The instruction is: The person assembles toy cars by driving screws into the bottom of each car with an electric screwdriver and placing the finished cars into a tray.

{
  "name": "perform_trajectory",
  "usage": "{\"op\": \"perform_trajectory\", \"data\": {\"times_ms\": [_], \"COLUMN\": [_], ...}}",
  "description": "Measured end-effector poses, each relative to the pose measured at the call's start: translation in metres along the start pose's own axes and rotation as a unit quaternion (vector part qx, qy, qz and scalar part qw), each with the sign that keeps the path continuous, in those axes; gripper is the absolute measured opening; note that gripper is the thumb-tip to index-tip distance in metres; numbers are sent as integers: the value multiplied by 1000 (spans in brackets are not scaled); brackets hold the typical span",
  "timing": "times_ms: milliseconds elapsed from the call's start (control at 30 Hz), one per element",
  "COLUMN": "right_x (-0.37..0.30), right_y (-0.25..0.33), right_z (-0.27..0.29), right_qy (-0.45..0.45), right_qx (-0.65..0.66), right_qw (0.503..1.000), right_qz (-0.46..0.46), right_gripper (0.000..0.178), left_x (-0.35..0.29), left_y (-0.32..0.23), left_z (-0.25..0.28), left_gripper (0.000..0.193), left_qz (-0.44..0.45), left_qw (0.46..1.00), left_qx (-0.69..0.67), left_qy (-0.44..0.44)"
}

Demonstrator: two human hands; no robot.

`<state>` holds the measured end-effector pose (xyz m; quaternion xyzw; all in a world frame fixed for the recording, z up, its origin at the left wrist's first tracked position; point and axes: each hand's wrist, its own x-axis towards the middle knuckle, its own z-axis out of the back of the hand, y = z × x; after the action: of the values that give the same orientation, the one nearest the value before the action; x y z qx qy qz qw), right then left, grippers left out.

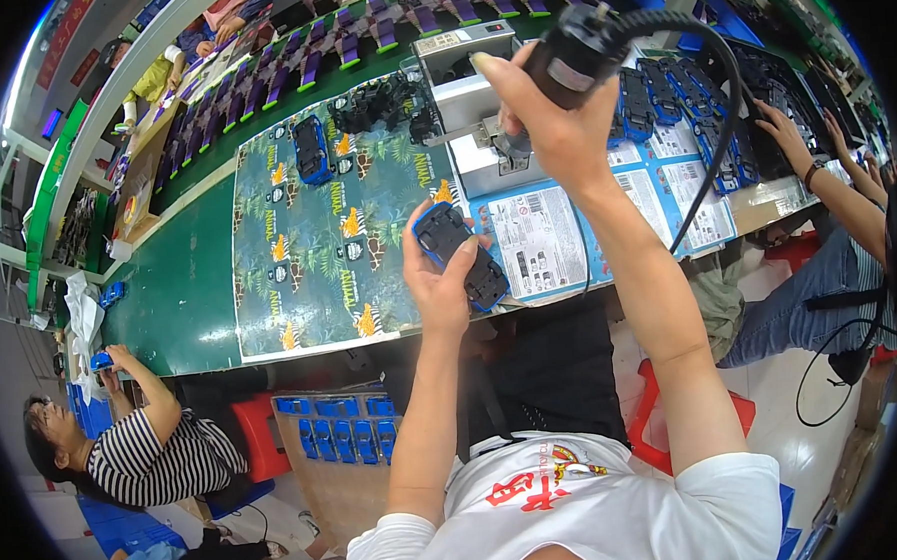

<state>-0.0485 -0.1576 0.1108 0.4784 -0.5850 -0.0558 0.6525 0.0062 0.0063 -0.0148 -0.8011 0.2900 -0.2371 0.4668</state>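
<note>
My left hand (439, 290) is closed around a blue toy car (454, 242), whose black underside faces up. The car is held over the near edge of the bench. My right hand (567, 135) grips a black electric screwdriver (571, 59) with a thick cable running from its top. Its lower end is at the front of a metal box (461, 49) that looks like a screw feeder. Another blue toy car (312, 150) lies underside up on the animal-print sheet (302, 251), beside a heap of black plastic parts (386, 105).
Rows of blue-and-black cars (681, 100) lie to the right on printed card sheets (542, 238). A conveyor with purple-and-green toys (343, 42) runs along the back. Co-workers sit at both sides; one in stripes (155, 443) is at left. A box of blue cars (340, 430) stands below the bench.
</note>
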Motion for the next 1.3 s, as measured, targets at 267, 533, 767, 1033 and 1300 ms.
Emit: {"op": "perform_trajectory", "data": {"times_ms": [267, 533, 767, 1033, 1300], "right_x": [3, -72, -97, -103, -99], "right_y": [10, 56, 47, 43, 40], "right_z": [-6, 11, 12, 18, 19], "right_qy": [49, 48, 32, 53, 21], "right_qx": [11, 315, 308, 285, 317], "right_qw": [986, 927, 927, 935, 927], "right_qz": [-159, -199, -212, -205, -201], "right_gripper": [26, 14, 18, 19, 22], "left_x": [3, 12, 7, 7, 15], "left_y": [16, 8, 10, 13, 10], "left_z": [6, 7, 8, 8, 5], "left_gripper": [70, 61, 60, 59, 59], "left_qz": [-25, 8, 13, 4, 14], "left_qw": [996, 999, 998, 999, 999], "left_qx": [81, -54, -54, -33, -29], "left_qy": [10, -1, -15, -20, -24]}}
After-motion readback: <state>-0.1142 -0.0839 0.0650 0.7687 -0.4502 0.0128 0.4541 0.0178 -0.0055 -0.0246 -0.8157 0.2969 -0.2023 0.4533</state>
